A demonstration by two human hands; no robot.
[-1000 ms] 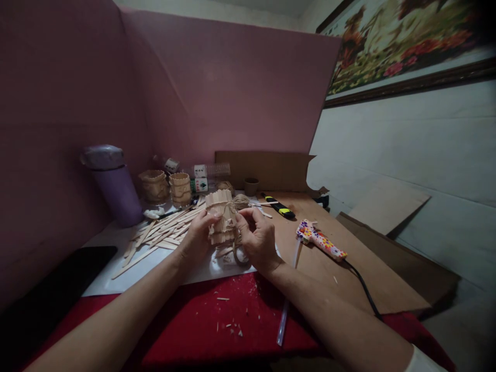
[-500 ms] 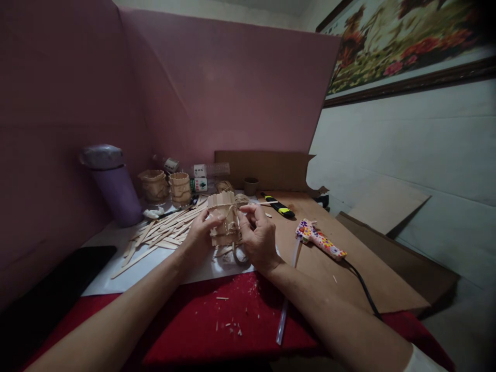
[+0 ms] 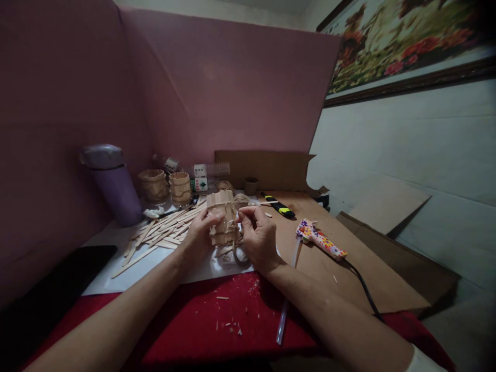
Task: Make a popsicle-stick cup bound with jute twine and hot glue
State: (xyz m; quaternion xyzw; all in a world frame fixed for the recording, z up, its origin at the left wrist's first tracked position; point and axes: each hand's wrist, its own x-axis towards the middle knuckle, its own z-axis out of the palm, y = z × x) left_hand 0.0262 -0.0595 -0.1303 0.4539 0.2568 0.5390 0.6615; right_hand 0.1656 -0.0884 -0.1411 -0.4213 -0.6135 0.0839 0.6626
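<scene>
Between my hands is a small cup made of craft sticks [image 3: 222, 227], with twine wound round it near the top and lower down. My left hand [image 3: 199, 232] grips it from the left, thumb across the front. My right hand [image 3: 259, 235] is at its right side, thumb and index finger pinched together near the wall; what they pinch is too small to make out. A curved handle-like loop [image 3: 237, 254] hangs at the cup's lower right. Loose craft sticks [image 3: 158, 235] lie in a pile to the left on white paper [image 3: 104, 281].
Two stick-covered cups [image 3: 180, 190], plastic bottles [image 3: 209, 170] and a purple tumbler [image 3: 116, 191] stand behind. On cardboard [image 3: 372, 289] at right lie a box cutter [image 3: 278, 205] and a flowered glue gun [image 3: 320, 240] with a cord. Scraps dot the red cloth [image 3: 186, 330].
The stick cup has turned slightly and shifted a little to the left. My right fingertips have come slightly away from its wall.
</scene>
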